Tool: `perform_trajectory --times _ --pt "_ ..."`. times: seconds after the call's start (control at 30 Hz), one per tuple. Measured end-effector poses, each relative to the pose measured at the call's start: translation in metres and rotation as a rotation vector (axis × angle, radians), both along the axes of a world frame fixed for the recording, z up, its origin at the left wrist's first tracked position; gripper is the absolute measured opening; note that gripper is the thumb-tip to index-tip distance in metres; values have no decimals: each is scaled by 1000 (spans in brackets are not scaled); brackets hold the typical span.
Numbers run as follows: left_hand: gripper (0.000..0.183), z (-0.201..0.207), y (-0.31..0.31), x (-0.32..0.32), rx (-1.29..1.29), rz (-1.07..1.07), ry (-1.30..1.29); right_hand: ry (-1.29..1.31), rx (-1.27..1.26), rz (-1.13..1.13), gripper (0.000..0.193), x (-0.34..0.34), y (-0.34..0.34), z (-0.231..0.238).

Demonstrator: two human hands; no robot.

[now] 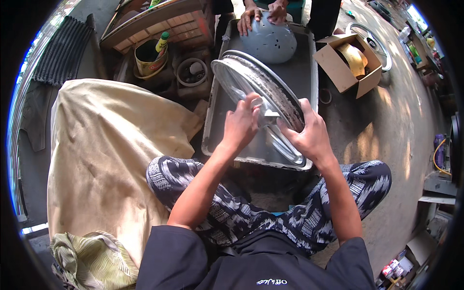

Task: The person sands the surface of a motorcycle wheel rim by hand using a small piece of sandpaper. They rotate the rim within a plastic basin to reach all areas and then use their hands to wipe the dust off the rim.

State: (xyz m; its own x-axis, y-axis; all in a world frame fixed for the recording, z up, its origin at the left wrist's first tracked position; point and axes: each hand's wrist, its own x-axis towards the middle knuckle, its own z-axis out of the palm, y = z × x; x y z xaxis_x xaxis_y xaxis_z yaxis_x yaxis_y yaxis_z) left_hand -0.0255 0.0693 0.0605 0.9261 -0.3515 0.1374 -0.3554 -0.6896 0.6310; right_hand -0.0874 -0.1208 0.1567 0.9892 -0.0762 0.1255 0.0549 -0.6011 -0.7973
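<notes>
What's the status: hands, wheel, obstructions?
Right hand grips wheel. Left hand blurred near hub. Wheel tilted over tub. Far end occupied: co-worker's hands on grey shell.

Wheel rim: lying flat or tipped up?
Tipped up: the wheel rim slants over the grey tray, both its open side and speckled outer band showing.

Around the open cardboard box (333,70) spreads a grey concrete floor (394,183), dappled with warm sunlight (368,145) below the box; cluttered shelving (421,54) stands to its right, bright daylight (416,18) beyond; well left are a slatted crate (179,31) and, farther left, a dark corrugated sheet (63,50)
</notes>
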Motion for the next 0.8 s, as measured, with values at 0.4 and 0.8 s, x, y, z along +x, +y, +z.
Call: perform_trajectory --times 0.4,0.8 --pt "24 -10 -9 -2 -238 146 210 20 -27 22 42 5 -14 0" --pt "25 -2 -26 -5 -127 291 212 19 -58 20 45 6 -12 -5"
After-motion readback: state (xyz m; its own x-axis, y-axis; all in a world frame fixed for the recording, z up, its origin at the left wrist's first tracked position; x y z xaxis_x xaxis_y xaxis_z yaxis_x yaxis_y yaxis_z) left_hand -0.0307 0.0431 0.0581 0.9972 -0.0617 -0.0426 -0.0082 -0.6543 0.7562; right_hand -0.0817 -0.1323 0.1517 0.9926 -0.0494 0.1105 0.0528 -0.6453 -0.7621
